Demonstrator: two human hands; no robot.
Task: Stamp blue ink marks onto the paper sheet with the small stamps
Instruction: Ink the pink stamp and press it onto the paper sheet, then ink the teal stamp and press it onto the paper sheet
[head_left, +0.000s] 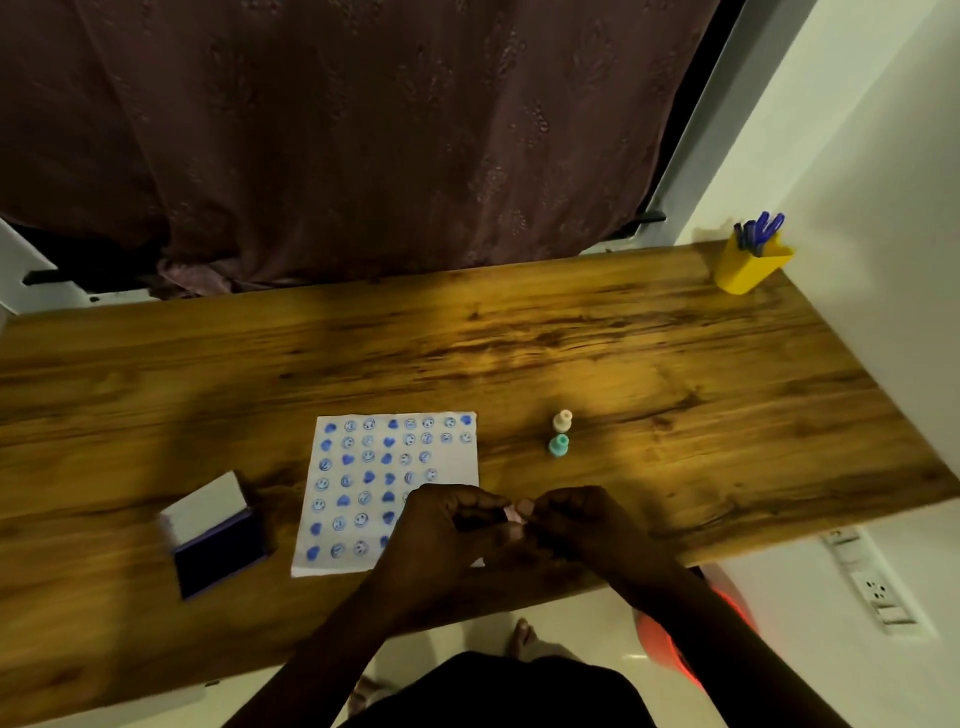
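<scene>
A white paper sheet (363, 483) lies on the wooden table (623, 364), covered with rows of blue smiley and heart marks; its lower right corner is hidden under my hands. My left hand (447, 525) and my right hand (576, 519) meet just above that corner, both pinching a small pink stamp (517, 510) between the fingertips. A cream stamp (562, 420) and a teal stamp (559, 446) stand upright to the right of the sheet. An open blue ink pad (218, 551) with its white lid raised sits left of the sheet.
A yellow pen cup (748, 267) holding blue pens stands at the table's far right corner. A dark curtain (363, 130) hangs behind the table. A white wall (883, 260) runs along the right side, with a socket strip (872, 587) below the table edge.
</scene>
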